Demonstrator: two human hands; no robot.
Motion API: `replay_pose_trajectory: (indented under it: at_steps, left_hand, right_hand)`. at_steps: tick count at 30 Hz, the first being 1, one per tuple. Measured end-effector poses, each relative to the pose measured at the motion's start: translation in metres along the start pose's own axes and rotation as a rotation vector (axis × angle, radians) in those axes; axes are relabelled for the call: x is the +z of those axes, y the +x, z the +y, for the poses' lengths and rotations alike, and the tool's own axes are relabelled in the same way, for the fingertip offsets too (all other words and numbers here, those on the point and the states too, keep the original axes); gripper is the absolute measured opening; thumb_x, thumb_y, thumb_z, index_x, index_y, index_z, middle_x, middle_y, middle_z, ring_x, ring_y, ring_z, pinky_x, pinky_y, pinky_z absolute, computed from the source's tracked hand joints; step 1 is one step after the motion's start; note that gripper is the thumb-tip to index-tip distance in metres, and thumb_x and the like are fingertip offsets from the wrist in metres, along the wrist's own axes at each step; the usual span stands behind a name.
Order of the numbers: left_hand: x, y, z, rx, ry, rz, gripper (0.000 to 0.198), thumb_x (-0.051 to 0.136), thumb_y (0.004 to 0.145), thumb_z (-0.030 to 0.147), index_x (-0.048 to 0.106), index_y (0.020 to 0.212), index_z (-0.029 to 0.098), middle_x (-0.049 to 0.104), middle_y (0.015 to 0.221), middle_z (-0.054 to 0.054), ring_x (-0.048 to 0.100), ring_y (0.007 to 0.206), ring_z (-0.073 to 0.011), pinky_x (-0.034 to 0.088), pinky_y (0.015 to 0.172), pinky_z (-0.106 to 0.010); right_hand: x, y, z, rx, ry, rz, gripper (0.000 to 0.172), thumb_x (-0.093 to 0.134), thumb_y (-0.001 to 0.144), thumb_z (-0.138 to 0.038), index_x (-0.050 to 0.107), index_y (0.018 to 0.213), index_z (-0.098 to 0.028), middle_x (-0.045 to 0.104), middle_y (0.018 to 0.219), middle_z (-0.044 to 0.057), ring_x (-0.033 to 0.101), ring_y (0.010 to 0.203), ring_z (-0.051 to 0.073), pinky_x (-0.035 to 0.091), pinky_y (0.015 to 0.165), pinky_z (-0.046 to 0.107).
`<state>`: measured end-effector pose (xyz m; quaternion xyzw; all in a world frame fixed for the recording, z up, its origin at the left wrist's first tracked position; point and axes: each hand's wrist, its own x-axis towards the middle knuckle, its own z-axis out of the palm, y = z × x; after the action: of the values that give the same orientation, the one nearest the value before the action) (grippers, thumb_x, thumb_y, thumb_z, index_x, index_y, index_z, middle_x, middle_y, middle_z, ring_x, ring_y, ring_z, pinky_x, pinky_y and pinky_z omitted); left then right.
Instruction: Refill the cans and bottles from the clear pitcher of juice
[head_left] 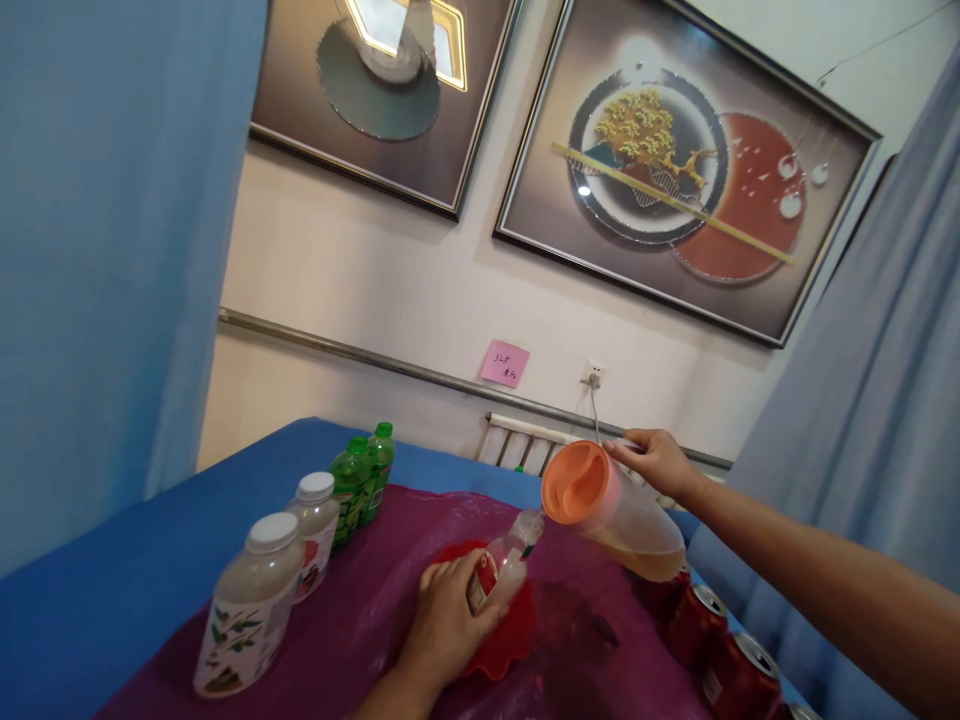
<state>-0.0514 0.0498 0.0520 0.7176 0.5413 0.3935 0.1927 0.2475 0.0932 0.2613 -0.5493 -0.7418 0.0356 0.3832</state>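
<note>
And here's the left hand (448,615), fingers wrapped snugly round the clear bottle (508,568), which leans right over the red dish (517,630). On the right side, the right hand (660,463) has its fingers closed at the handle end of the pitcher (634,520), tipped so its orange lid (577,483) faces left, right by the bottle's mouth; contact there, I can't tell.

The pitcher looks light and stiff but liquid-weighted, so the handle is the place to hold. The bottle looks thin, easily squeezed, maybe slippery when wet: best gripped gently round the middle.

Now the count! One pitcher, one clear bottle, one red dish; left, two white-capped jars (247,610) and, farther, two green bottles (361,490); near right, at least four red cans (739,680), all about the purple sheet (397,570).
</note>
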Motion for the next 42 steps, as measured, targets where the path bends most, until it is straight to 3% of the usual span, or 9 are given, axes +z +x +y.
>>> replay_pose_trajectory:
  at_steps: [17,42]
  left_hand:
    - [0.0006,0.0002,-0.0005,-0.007,0.011,-0.006,0.056,0.074,0.071,0.035,0.065,0.125,0.027,0.073,0.125,-0.005,0.064,0.117,-0.0301,0.036,0.110,-0.042]
    - [-0.0001,0.0001,0.0020,0.006,0.003,-0.006,0.051,0.075,0.071,0.035,0.066,0.120,0.027,0.075,0.118,-0.004,0.065,0.112,-0.0289,0.036,0.107,-0.042]
  right_hand:
    - [-0.0001,-0.0003,-0.0008,0.009,0.002,0.010,0.059,0.062,0.073,-0.071,0.032,0.052,-0.025,0.026,0.052,-0.006,0.024,0.051,0.009,0.018,0.048,0.026]
    - [0.0000,0.0012,-0.0008,0.010,-0.058,-0.025,0.057,0.059,0.076,-0.070,0.032,0.055,-0.024,0.028,0.055,-0.006,0.027,0.053,0.010,0.021,0.050,0.026]
